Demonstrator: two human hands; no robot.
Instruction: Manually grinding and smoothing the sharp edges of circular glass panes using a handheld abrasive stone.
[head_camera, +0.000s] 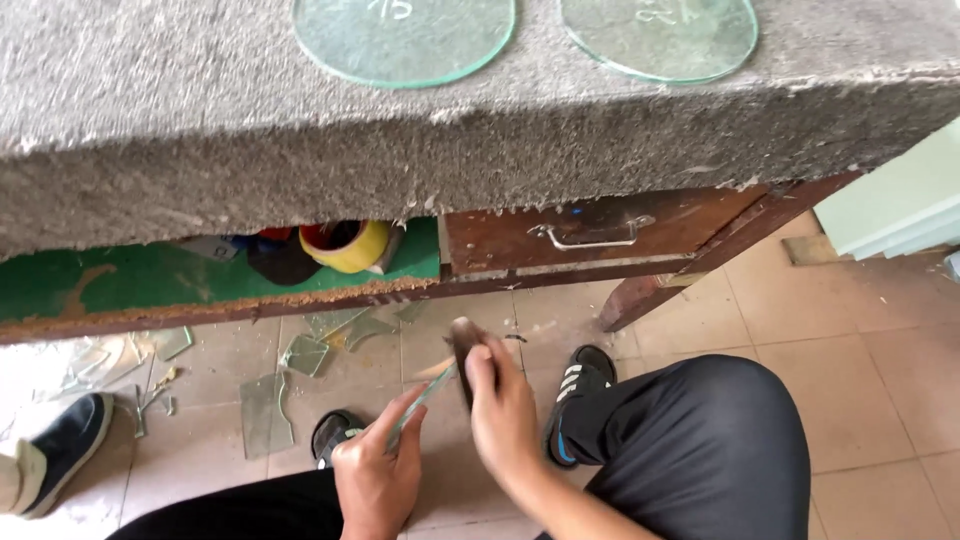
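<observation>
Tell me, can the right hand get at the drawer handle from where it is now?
Probably yes. The right hand holds a dark tool just below the drawer handle, with nothing between them; the carpeted bench top overhangs above, not in front.

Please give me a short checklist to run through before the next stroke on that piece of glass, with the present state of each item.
1. Left hand grips the glass piece firmly: ok, fingers closed around its lower end.
2. Right hand holds the dark stone-like tool against the glass edge: ok, they appear to touch.
3. Hands protected: not ok, both are bare.
4. Floor free of shards: not ok, broken glass pieces lie on the tiles by the shoes.
5. Round glass discs sit safely on the carpeted bench top: ok, lying flat.
6. Glass piece free of cracks: cannot tell.
</observation>
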